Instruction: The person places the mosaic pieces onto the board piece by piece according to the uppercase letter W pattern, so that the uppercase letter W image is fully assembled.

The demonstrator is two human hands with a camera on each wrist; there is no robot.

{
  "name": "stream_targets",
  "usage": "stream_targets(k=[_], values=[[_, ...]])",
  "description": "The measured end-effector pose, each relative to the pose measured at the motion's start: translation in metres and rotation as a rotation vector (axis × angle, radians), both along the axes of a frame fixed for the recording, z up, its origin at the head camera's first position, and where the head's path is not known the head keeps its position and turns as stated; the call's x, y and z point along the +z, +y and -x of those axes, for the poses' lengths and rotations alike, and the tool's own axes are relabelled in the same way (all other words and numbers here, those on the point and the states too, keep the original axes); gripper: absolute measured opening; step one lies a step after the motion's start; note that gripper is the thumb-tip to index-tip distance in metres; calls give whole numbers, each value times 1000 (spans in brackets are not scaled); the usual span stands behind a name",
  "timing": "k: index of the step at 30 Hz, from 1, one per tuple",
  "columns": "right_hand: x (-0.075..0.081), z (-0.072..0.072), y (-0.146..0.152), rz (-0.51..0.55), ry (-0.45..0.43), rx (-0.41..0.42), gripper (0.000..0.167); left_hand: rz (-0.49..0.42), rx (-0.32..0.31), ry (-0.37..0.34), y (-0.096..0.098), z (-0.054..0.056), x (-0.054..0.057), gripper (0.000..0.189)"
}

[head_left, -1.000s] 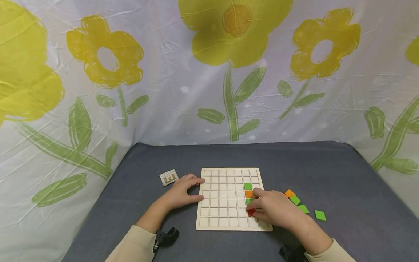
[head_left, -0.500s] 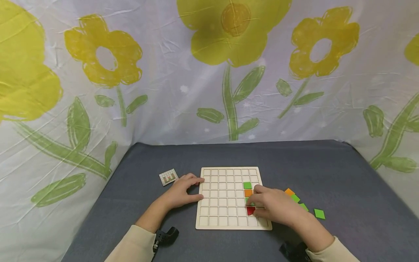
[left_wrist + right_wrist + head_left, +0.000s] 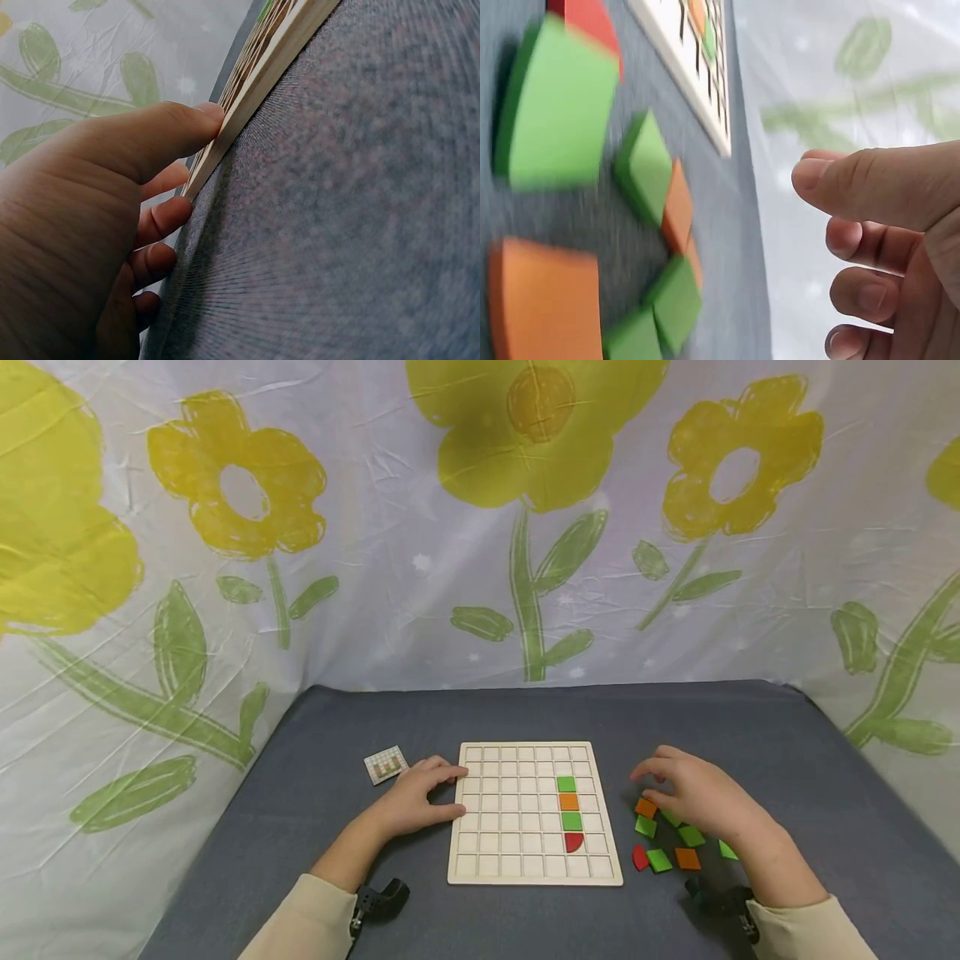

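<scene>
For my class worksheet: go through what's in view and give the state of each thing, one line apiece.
Board: flat, mostly unfilled.
Placed pieces: in one column, green, orange, green, red, far to near.
Loose pieces: scattered right of the board.
Card: flat, pattern up.
Left hand: touching the board's edge.
Right hand: empty, above loose pieces.

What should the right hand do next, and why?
Perhaps the right hand could lower and pinch the nearest orange tile: it holds nothing, that tile looks close in the head view, and the wooden grid board has many bare squares.
</scene>
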State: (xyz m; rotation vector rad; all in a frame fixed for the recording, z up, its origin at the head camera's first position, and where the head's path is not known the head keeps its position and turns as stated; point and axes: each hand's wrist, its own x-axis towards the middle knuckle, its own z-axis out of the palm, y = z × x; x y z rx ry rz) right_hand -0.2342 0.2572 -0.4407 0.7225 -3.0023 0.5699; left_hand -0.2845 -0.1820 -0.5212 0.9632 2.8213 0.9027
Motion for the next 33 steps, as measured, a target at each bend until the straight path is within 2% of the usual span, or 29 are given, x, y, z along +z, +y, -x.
stream_targets(k=[4,12,17,21,25,33], values=[[-5,7,18,17,-59,-32,21,-8,5,2,0,-1,1,58],[-19,17,38,26,-167,-44,17,2,21,4,1,-4,5,58],[-20,13,42,77,-334,-125,24,-4,18,10,2,-5,5,58],[-18,9,41,51,-428,-185,33,1,21,5,2,-3,5,58],[-19,9,39,11,-418,-196,33,3,18,7,2,-1,3,58],[-21,11,39,7,-407,-184,31,-3,13,15,1,-1,2,58]])
